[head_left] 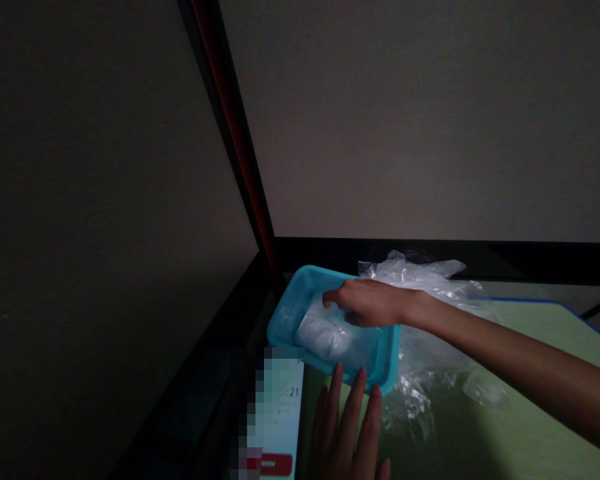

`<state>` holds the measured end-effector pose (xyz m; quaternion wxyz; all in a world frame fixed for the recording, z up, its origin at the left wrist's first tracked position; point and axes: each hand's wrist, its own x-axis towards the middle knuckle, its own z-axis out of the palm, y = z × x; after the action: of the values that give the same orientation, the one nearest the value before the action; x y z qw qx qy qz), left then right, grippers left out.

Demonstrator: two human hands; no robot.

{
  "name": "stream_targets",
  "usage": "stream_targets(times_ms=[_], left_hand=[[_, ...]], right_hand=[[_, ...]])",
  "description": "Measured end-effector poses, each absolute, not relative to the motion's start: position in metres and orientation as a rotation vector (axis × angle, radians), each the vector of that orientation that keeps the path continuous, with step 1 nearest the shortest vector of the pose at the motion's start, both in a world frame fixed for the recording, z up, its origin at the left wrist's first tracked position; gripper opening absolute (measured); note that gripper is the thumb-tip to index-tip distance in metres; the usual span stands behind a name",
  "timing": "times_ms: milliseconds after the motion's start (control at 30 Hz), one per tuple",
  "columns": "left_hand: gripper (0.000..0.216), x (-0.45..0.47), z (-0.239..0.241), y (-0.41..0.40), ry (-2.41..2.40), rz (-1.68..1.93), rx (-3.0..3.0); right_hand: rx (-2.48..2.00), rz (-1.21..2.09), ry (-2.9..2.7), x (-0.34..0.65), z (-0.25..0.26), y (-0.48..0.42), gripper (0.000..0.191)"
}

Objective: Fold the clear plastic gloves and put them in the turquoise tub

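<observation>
A light-blue plastic basket (391, 373) sits tilted in the corner. In it lies a crumpled clear plastic bag (323, 333). My right hand (365, 301) reaches in from the right over the basket, above the bag. Its index finger points left with a bent tip, apart from the thumb, and nothing shows between them; the other fingers are partly hidden. My left hand (347, 427) is at the near side, fingers spread and stretched toward the basket's near rim, which the fingertips seem to touch.
More crumpled clear plastic (430, 340) lies right of the basket on a pale green surface (545, 347) with a blue edge. A lit phone screen (280, 413), partly pixelated, is left of my left hand. Walls meet behind at a dark red post (237, 133).
</observation>
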<state>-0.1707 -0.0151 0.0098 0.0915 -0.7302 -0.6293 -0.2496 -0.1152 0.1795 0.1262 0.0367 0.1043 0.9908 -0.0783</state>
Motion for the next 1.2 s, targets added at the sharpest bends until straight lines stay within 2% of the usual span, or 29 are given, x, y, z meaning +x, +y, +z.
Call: stream_targets(times_ms=[267, 433, 533, 633, 800, 1067, 1200], left_hand=[[0.063, -0.170, 0.012, -0.015, -1.872, -0.733, -2.179], [0.065, -0.171, 0.010, -0.015, -1.873, -0.746, -2.174], [0.064, -0.172, 0.009, -0.014, -1.866, -0.755, -2.176], [0.066, -0.172, 0.009, -0.013, -1.856, -0.760, -2.181], [0.067, -0.171, 0.010, -0.014, -1.858, -0.752, -2.175], [0.066, -0.170, 0.011, -0.014, -1.876, -0.743, -2.173], [0.066, -0.171, 0.011, -0.014, -1.860, -0.751, -2.173]], right_hand=[[0.302, -0.641, 3.132, -0.113, 0.128, 0.191, 0.030], [0.191, -1.205, 2.886, -0.110, 0.129, 0.197, 0.054], [0.193, -1.393, 2.778, -0.109, 0.128, 0.200, 0.061], [0.230, -1.309, 2.858, -0.109, 0.127, 0.202, 0.057], [0.162, -0.891, 3.099, -0.112, 0.124, 0.200, 0.053], [0.136, -0.789, 2.930, -0.123, 0.119, 0.199, 0.069], [0.135, -0.640, 2.877, -0.132, 0.118, 0.196, 0.063]])
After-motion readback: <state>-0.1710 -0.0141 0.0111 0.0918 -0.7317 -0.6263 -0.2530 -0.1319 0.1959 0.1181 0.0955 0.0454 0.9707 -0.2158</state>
